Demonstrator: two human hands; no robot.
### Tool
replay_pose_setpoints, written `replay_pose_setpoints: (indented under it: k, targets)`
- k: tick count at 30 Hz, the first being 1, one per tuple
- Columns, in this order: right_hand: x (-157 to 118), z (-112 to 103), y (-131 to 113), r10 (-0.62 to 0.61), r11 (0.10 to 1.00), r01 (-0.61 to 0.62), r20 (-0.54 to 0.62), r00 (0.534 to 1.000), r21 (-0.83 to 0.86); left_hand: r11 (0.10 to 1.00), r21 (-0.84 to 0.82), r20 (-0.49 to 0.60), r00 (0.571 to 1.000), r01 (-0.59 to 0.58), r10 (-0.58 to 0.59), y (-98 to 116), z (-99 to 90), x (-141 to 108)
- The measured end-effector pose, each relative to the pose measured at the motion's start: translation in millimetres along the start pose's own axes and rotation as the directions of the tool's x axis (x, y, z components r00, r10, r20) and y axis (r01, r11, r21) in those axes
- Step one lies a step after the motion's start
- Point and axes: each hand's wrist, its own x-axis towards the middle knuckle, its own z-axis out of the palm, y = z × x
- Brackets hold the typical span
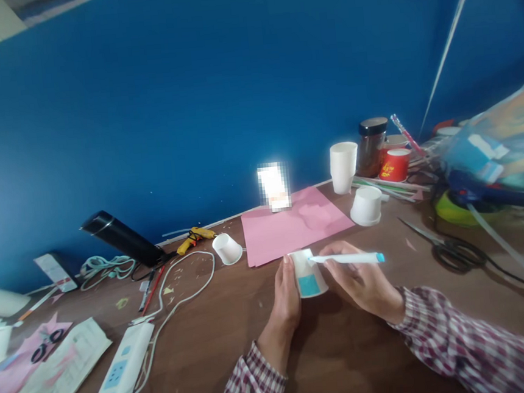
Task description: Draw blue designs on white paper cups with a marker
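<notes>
A white paper cup [318, 286] with a blue-green patch on its side is tilted in my left hand [287, 291], whose fingers wrap its left side. My right hand [362, 278] pinches a white marker [350, 258] with a light blue end. The marker's tip meets the cup's side above the coloured patch. Just behind the cup lie pink paper sheets [274, 235]. One white cup [227, 249] stands tilted to their left, and another [366, 206] sits upside down to their right.
Black-handled scissors [455, 253] lie at the right, near a plastic bag [504, 138]. Stacked white cups [343, 168], a dark jar [372, 147] and a red cup [395, 165] stand by the blue wall. A power strip [119, 380], cable, yellow glue gun [195, 239] and black bottle [121, 238] occupy the left.
</notes>
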Motion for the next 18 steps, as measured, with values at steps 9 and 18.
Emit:
replay_pose_setpoints:
  k: [9, 18]
  targets:
    - [0.3, 0.2, -0.5, 0.018, 1.000, -0.018, 0.003, 1.000, 0.003, 1.000, -0.023, -0.009, 1.000, 0.007, -0.008, 1.1, 0.8, -0.9]
    - [-0.3, 0.4, 1.6, 0.006, 1.000, -0.006, -0.002, 1.000, -0.007, 0.999, -0.033, -0.019, 1.000, 0.019, -0.019, -0.4, 1.2, -0.3]
